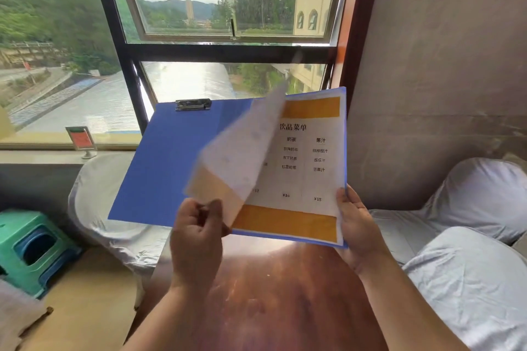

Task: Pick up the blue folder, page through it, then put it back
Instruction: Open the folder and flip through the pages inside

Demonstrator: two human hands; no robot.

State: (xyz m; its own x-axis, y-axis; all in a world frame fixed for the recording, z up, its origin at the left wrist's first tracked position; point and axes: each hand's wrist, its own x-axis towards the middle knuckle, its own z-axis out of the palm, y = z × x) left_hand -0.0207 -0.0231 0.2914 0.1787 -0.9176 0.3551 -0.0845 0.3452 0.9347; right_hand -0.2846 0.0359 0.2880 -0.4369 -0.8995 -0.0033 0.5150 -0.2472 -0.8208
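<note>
Folder point(171, 162), blue and lying open, is being held up above the wooden table point(279, 288). Right hand point(358, 225) is gripping its lower right edge. Left hand point(198, 234) is pinching a blurred page point(242, 151), lifting it off the menu sheet point(310, 168).

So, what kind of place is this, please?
Probably a small café or tea shop: the blue folder holds a printed drinks menu with prices, above a wooden table, and a small sign stand sits on the windowsill.

Blue folder point(165, 162) held open in mid-air, metal clip at top, one menu page lifted
</note>
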